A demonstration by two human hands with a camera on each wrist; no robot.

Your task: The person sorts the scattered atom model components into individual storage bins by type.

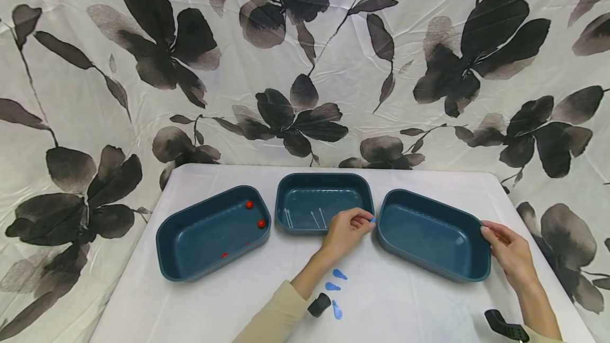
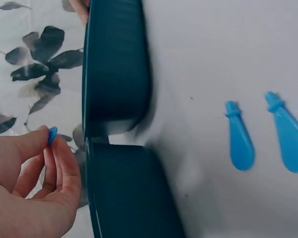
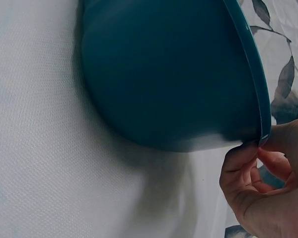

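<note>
My left hand (image 1: 350,232) pinches a small blue plastic piece (image 2: 52,135) between thumb and forefinger, mostly hidden by the fingertips. It hovers where the middle and right bins meet, above their rims. On the table nearer to me lie three blue teardrop-shaped plastic pieces (image 2: 242,148) with narrow, collared necks. With thumb and fingers, my right hand (image 1: 513,253) grips the rim at the outer end of the right teal bin (image 1: 433,269). No objects are visible inside that bin.
The middle teal bin (image 1: 324,174) holds several thin white sticks (image 1: 314,219). In the left teal bin (image 1: 209,270) are red balls (image 1: 249,205) near its right end and red bits along the front wall. A floral cloth (image 1: 295,68) hangs behind the white table (image 1: 391,306).
</note>
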